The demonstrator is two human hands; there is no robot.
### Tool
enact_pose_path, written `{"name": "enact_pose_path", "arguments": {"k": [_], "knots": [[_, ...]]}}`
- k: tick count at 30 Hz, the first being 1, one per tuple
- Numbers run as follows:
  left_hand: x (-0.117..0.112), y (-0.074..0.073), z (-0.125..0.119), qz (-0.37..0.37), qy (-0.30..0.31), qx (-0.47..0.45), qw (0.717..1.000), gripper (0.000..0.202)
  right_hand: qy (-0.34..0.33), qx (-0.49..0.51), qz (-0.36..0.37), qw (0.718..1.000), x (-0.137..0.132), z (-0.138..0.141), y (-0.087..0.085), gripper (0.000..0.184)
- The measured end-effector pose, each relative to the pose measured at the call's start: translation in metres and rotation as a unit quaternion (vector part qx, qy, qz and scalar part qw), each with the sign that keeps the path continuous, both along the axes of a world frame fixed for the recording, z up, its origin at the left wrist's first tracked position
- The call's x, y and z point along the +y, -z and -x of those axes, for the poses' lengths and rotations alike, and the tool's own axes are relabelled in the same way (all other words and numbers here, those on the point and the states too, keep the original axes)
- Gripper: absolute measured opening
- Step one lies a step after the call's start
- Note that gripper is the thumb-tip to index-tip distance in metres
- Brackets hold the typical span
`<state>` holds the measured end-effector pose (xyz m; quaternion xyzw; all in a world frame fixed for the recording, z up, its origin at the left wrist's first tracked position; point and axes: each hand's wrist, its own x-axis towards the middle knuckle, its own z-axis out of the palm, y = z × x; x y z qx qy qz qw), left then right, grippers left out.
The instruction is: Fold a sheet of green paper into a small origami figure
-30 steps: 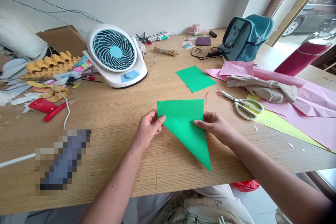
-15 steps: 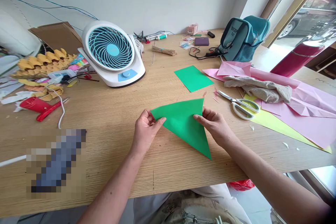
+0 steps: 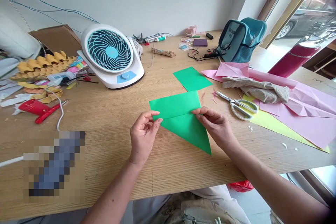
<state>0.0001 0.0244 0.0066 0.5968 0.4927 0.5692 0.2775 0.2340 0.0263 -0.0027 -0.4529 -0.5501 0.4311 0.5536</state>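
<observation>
A green folded paper (image 3: 181, 117) lies on the wooden table (image 3: 110, 119) in front of me, with a strip raised along its far edge and a point towards me. My left hand (image 3: 143, 134) pinches its left corner between thumb and fingers. My right hand (image 3: 216, 126) pinches the fold line at its right side. A second green paper square (image 3: 192, 78) lies flat just beyond it.
White-handled scissors (image 3: 240, 105) lie right of the paper, by a grey cloth (image 3: 258, 89), pink sheets (image 3: 309, 112) and a yellow sheet (image 3: 273, 122). A white desk fan (image 3: 110, 56), a red tool (image 3: 39, 108), a teal bag (image 3: 240, 40) and a red bottle (image 3: 294, 59) stand farther off.
The green paper's far flap has come up and unfolded into a strip; both hands shifted their pinch along it. The view moved slightly.
</observation>
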Motion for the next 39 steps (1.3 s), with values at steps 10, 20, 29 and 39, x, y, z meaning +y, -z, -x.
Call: {"name": "enact_pose_path", "arguments": {"k": [10,20,29,39], "knots": [[-0.003,0.000,0.001,0.062,0.074,0.033,0.995,0.018,-0.050,-0.051,-0.010,0.997,-0.003,-0.005,0.010,0.026],[-0.007,-0.004,0.007,-0.022,0.035,0.052,0.998,0.021,0.001,-0.128,-0.155,0.980,-0.010,-0.003,0.002,0.029],[-0.012,-0.024,0.010,-0.093,0.021,0.133,0.986,0.030,0.058,-0.200,-0.252,0.945,-0.014,-0.005,-0.016,0.027],[-0.013,-0.048,0.011,-0.151,0.018,0.139,0.979,0.032,0.148,-0.262,-0.311,0.902,-0.016,-0.011,-0.038,0.023]]}}
